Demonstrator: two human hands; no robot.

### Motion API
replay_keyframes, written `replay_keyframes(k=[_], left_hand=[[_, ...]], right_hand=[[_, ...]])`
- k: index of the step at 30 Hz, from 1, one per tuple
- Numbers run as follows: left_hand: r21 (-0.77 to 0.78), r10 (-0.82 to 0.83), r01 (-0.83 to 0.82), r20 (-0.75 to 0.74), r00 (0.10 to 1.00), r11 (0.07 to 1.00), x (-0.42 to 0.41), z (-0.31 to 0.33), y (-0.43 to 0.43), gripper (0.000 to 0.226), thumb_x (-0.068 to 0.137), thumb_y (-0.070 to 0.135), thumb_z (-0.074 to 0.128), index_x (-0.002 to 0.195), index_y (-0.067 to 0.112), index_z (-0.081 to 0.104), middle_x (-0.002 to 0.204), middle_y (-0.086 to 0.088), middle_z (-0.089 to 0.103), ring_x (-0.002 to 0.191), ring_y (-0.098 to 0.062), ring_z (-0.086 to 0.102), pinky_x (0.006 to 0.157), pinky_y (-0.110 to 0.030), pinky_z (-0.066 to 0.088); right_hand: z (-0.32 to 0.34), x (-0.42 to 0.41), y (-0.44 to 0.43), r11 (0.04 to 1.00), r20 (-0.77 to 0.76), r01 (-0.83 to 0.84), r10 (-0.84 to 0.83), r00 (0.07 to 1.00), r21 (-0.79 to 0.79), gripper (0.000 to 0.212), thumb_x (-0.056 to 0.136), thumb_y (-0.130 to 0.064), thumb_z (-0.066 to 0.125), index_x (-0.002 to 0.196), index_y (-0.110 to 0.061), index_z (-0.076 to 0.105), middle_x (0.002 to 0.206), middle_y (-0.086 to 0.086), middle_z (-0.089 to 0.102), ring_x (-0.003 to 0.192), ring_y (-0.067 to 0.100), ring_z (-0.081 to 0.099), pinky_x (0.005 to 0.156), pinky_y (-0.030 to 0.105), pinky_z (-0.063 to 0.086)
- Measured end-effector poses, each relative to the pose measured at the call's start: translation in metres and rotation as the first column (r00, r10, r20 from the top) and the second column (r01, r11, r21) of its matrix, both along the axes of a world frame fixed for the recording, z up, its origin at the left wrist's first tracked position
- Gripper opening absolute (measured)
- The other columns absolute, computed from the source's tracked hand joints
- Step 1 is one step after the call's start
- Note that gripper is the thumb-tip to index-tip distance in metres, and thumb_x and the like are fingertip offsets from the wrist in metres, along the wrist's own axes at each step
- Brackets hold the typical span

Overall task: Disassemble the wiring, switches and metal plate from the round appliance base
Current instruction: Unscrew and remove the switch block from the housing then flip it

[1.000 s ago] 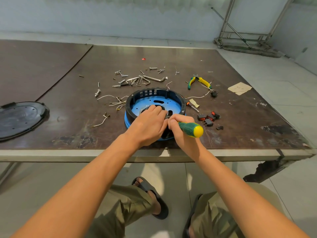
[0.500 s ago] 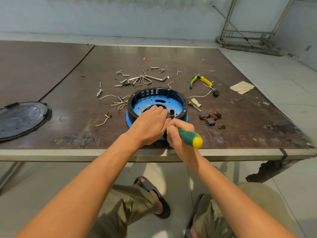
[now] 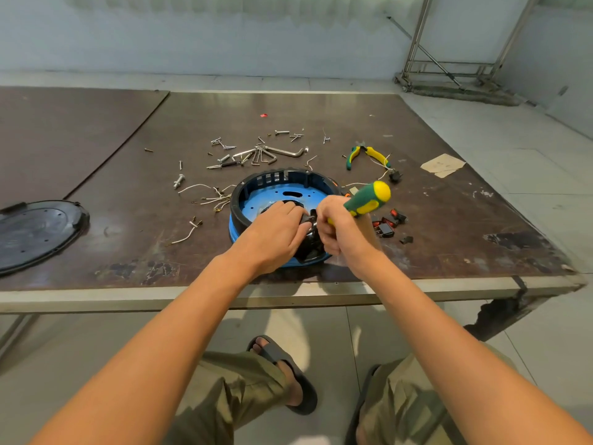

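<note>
Arms outstretched, left hand (image 3: 276, 233) and right hand (image 3: 340, 231) curled together.

The round base (image 3: 256, 200) is blue and black plastic. The black part (image 3: 309, 244) at its near side is glossy. The screwdriver (image 3: 369, 197) above it has a plastic handle. Behind it lie shiny metal hex keys (image 3: 282, 152).

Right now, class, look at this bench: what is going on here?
A person is taking apart a round appliance base on the table. The right hand grips a green and yellow screwdriver, working at the base's near rim, while the left hand holds a black part there. Loose switches, wires, screws and pliers lie around the base.
</note>
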State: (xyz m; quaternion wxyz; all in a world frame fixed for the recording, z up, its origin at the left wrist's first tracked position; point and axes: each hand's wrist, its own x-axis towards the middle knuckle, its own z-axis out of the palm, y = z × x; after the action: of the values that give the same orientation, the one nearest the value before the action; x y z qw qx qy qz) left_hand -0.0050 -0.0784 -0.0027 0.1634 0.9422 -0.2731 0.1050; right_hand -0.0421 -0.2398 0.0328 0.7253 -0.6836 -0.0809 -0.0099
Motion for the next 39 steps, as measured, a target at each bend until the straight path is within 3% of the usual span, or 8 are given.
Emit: replay_keyframes(k=[6, 13, 17, 22, 27, 31, 34, 39], left_hand=[[0.005, -0.009, 0.009, 0.059, 0.998, 1.0, 0.0, -0.006, 0.002, 0.034, 0.102, 0.044, 0.032, 0.111, 0.02, 0.054, 0.1, 0.005, 0.055, 0.089, -0.011, 0.045, 0.079, -0.029, 0.043], [-0.072, -0.02, 0.023, 0.043, 0.999, 0.997, -0.004, -0.002, 0.006, 0.032, 0.103, 0.042, 0.032, 0.115, 0.022, 0.053, 0.099, 0.008, 0.051, 0.088, -0.007, 0.042, 0.077, -0.022, 0.033], [-0.477, 0.055, -0.112, -0.133, 0.99, 0.872, -0.002, 0.011, -0.001, 0.027, 0.105, 0.034, 0.032, 0.115, 0.019, 0.051, 0.105, 0.005, 0.052, 0.09, -0.01, 0.056, 0.074, -0.018, 0.045], [-0.477, 0.04, -0.089, -0.112, 0.993, 0.874, 0.0, 0.013, -0.012, 0.031, 0.103, 0.034, 0.035, 0.112, 0.014, 0.057, 0.102, -0.004, 0.057, 0.09, -0.013, 0.053, 0.078, -0.025, 0.043], [-0.378, 0.029, -0.053, -0.068, 0.997, 0.924, -0.003, 0.018, -0.02, 0.046, 0.098, 0.038, 0.054, 0.141, 0.022, 0.045, 0.104, 0.007, 0.06, 0.088, -0.005, 0.054, 0.079, -0.023, 0.047], [-0.435, 0.006, 0.01, 0.035, 0.999, 0.9, -0.01, 0.033, -0.039, 0.034, 0.09, 0.032, 0.069, 0.12, 0.023, 0.055, 0.088, 0.008, 0.059, 0.081, -0.007, 0.056, 0.074, -0.026, 0.049], [-0.456, -0.009, 0.058, 0.109, 0.994, 0.888, -0.015, 0.041, -0.049, 0.023, 0.087, 0.024, 0.071, 0.107, 0.019, 0.06, 0.091, 0.007, 0.06, 0.082, -0.008, 0.057, 0.073, -0.024, 0.05], [-0.506, -0.017, 0.076, 0.119, 0.993, 0.859, -0.019, 0.043, -0.055, 0.02, 0.084, 0.015, 0.076, 0.101, 0.012, 0.067, 0.092, 0.005, 0.064, 0.083, -0.006, 0.061, 0.076, -0.017, 0.05]], right_hand=[[-0.029, -0.022, -0.018, 0.999, 0.184, -0.032, 0.029, 0.982, 0.015, 0.03, 0.097, -0.012, 0.05, 0.074, 0.007, 0.051, 0.061, 0.0, 0.048, 0.047, 0.005, 0.044, 0.045, 0.017, 0.035], [-0.017, -0.016, -0.024, 0.98, 0.301, 0.001, -0.062, 0.952, 0.198, 0.028, 0.098, -0.024, 0.052, 0.074, -0.012, 0.059, 0.058, 0.001, 0.047, 0.04, 0.015, 0.036, 0.044, 0.019, 0.033], [-0.011, -0.013, -0.026, 0.966, 0.277, 0.015, -0.089, 0.957, 0.258, 0.025, 0.095, -0.023, 0.053, 0.072, -0.015, 0.06, 0.057, 0.0, 0.045, 0.04, 0.013, 0.034, 0.043, 0.017, 0.03], [-0.015, -0.019, -0.033, 0.955, 0.278, 0.058, -0.142, 0.95, 0.291, 0.024, 0.099, -0.012, 0.046, 0.079, -0.006, 0.056, 0.058, -0.001, 0.046, 0.042, 0.01, 0.036, 0.04, 0.018, 0.03], [-0.009, -0.022, -0.05, 0.983, 0.401, 0.147, -0.178, 0.899, 0.107, 0.015, 0.105, -0.009, 0.049, 0.095, -0.004, 0.059, 0.062, 0.006, 0.05, 0.045, 0.013, 0.042, 0.042, 0.023, 0.036], [-0.005, -0.014, -0.057, 0.935, 0.526, 0.293, -0.149, 0.837, -0.202, 0.008, 0.1, -0.014, 0.062, 0.104, -0.009, 0.065, 0.069, -0.006, 0.058, 0.057, 0.006, 0.054, 0.057, 0.024, 0.045], [-0.007, -0.009, -0.059, 0.829, 0.521, 0.323, -0.046, 0.853, -0.456, 0.027, 0.097, -0.02, 0.071, 0.119, -0.007, 0.066, 0.082, 0.008, 0.065, 0.068, 0.019, 0.061, 0.063, 0.033, 0.051], [-0.01, -0.002, -0.066, 0.798, 0.485, 0.35, -0.084, 0.87, -0.491, 0.031, 0.098, -0.019, 0.069, 0.126, -0.007, 0.065, 0.089, 0.012, 0.068, 0.077, 0.017, 0.063, 0.07, 0.037, 0.056]])
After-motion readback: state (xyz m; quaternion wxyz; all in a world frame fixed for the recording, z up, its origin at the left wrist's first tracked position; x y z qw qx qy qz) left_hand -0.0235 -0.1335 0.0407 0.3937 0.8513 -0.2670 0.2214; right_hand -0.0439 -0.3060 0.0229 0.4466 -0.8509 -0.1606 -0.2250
